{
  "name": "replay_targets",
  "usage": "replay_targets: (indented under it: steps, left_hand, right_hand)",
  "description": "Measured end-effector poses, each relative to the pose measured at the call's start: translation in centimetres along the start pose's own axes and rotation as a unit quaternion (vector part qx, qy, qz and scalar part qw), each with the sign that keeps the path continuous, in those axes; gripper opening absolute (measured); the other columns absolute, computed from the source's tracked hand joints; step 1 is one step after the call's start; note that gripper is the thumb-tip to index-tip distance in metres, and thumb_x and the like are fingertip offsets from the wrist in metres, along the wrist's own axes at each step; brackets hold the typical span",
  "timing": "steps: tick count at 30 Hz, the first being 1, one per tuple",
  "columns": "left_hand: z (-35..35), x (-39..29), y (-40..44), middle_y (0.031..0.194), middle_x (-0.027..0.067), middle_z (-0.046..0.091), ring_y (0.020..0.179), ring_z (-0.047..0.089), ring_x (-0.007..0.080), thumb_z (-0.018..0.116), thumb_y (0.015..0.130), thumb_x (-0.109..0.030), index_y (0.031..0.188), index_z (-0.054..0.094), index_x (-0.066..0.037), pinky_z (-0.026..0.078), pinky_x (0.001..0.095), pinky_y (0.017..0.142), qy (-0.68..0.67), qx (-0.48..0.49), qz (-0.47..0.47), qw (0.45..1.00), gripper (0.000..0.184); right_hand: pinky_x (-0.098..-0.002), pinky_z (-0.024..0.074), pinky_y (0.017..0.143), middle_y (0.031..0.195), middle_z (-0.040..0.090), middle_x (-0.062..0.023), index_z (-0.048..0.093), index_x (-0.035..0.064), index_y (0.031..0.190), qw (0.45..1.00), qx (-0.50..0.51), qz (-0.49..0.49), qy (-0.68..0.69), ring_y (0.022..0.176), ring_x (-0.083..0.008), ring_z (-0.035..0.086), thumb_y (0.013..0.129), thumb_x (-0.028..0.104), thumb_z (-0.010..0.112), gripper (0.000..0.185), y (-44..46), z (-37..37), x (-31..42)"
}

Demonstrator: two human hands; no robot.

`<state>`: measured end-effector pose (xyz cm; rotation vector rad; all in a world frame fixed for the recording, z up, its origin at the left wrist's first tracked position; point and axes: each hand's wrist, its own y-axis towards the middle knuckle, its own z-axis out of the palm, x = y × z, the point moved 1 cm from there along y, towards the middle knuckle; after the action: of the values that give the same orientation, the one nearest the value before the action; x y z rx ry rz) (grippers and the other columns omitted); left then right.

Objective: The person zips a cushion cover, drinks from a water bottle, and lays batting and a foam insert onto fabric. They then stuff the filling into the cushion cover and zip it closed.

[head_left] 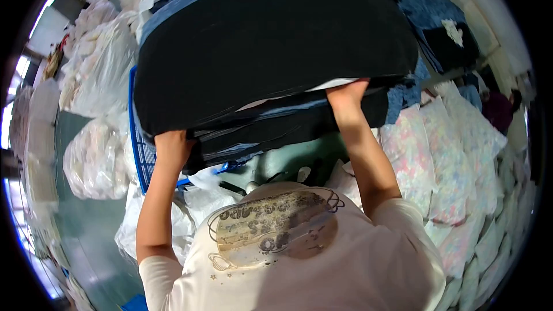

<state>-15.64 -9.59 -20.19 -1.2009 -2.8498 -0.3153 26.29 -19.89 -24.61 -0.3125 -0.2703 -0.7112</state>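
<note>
A wide stack of black fabric pieces (276, 40) with a rounded far edge lies in front of me, with layers of black and blue cloth (299, 109) showing beneath its near side. My left hand (173, 143) grips the near left corner of the stack; its fingertips are hidden under the cloth. Further right, my right hand (348, 93) holds the near edge, fingers tucked into the layers beside a strip of white (334, 83). A blue plastic basket (137, 138) stands under the stack's left side.
Clear bags of pale material (101, 69) are heaped on the left. Blue and dark cloth (432, 17) lies at the back right, with a white scrap (453, 32) on it. Bags with multicoloured contents (409, 155) fill the right. Another person (500, 109) is at the far right.
</note>
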Motion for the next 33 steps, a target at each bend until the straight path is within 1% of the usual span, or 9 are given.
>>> replay_targets:
  steps: [10,14,19,21,23,25,27,30,33]
  left_hand:
    - [-2.3,2.8,-2.7,0.099,0.0102,0.068,0.093,0.068,0.0257,0.057,0.082,-0.007,0.12,0.065,-0.005,0.055,0.0361,0.074,0.059,0.156,0.015,0.986,0.039]
    - [-2.6,2.4,-4.2,0.089,0.0069,0.066,0.085,0.067,0.02,0.058,0.081,-0.013,0.118,0.064,-0.003,0.052,0.0321,0.07,0.113,-0.04,0.125,0.985,0.039]
    - [-1.4,0.9,-5.1,0.092,0.0077,0.064,0.091,0.065,0.0222,0.056,0.082,-0.012,0.122,0.06,-0.002,0.052,0.0334,0.076,-0.007,0.038,0.056,0.998,0.041]
    - [-3.6,0.6,-6.6,0.093,0.0082,0.063,0.085,0.062,0.0215,0.061,0.08,-0.01,0.114,0.064,-0.002,0.052,0.0342,0.077,-0.058,-0.178,0.179,0.966,0.035]
    - [-3.2,2.0,-10.3,0.09,0.0073,0.065,0.079,0.062,0.0208,0.068,0.077,-0.011,0.101,0.068,-0.003,0.053,0.0327,0.069,-0.115,-0.207,0.24,0.941,0.025]
    - [-1.0,4.1,-13.6,0.073,0.004,0.062,0.064,0.059,0.0162,0.072,0.084,-0.02,0.09,0.066,-0.003,0.049,0.0295,0.057,-0.333,-0.09,0.033,0.938,0.019]
    - [3.1,5.5,-14.7,0.069,0.0037,0.06,0.057,0.057,0.0143,0.073,0.088,-0.026,0.09,0.064,-0.004,0.047,0.0284,0.05,-0.593,-0.027,-0.213,0.776,0.024]
    - [1.6,6.9,-12.6,0.074,0.0062,0.064,0.055,0.059,0.0125,0.063,0.096,-0.041,0.088,0.059,-0.004,0.044,0.0241,0.045,-0.808,-0.005,-0.282,0.518,0.038]
    - [1.4,7.3,-10.4,0.07,0.0068,0.064,0.053,0.057,0.0111,0.058,0.098,-0.047,0.078,0.06,-0.005,0.041,0.0218,0.045,-0.843,-0.01,-0.279,0.461,0.046]
  right_hand:
    - [-0.0547,0.0347,0.113,0.146,0.046,-0.0099,0.044,0.0089,0.142,0.987,-0.039,0.143,-0.055,0.134,-0.0317,0.044,0.095,0.062,0.042,0.071,-6.7,2.0,-3.8]
    - [-0.0524,0.0328,0.114,0.147,0.047,-0.0099,0.047,0.0128,0.142,0.994,0.043,0.105,0.01,0.137,-0.0318,0.042,0.091,0.06,0.049,0.069,-3.5,1.1,-4.3]
    - [-0.0531,0.0308,0.117,0.149,0.043,-0.0181,0.048,0.0023,0.138,0.995,-0.009,0.103,-0.004,0.139,-0.0324,0.039,0.097,0.048,0.048,0.061,-7.2,0.9,-5.7]
    - [-0.0508,0.0377,0.114,0.143,0.049,-0.0203,0.05,-0.0014,0.133,0.994,-0.072,0.077,-0.027,0.134,-0.0318,0.047,0.101,0.042,0.046,0.055,-10.2,-0.3,-8.3]
    - [-0.0468,0.0484,0.105,0.127,0.063,-0.016,0.059,-0.0023,0.124,0.959,-0.039,0.251,-0.125,0.118,-0.0316,0.06,0.099,0.036,0.053,0.046,-12.9,-2.5,-11.0]
    - [-0.048,0.047,0.106,0.122,0.064,-0.0169,0.061,-0.0013,0.12,0.916,0.054,0.316,-0.239,0.116,-0.032,0.06,0.099,0.02,0.055,0.031,-15.8,1.9,-14.9]
    - [-0.0471,0.0486,0.101,0.122,0.064,-0.0184,0.061,-0.0009,0.12,0.929,0.087,0.238,-0.27,0.114,-0.0353,0.061,0.097,0.013,0.055,0.027,-15.4,3.0,-18.8]
    - [-0.0451,0.0473,0.094,0.115,0.063,-0.0205,0.064,-0.0002,0.115,0.395,0.341,-0.175,-0.835,0.107,-0.0417,0.059,0.087,0.02,0.067,0.035,-13.8,5.2,-21.4]
    - [-0.0449,0.0471,0.098,0.116,0.066,-0.0205,0.068,0.0032,0.113,0.37,0.414,-0.214,-0.804,0.111,-0.0408,0.061,0.083,0.026,0.073,0.038,-18.5,7.2,-21.1]
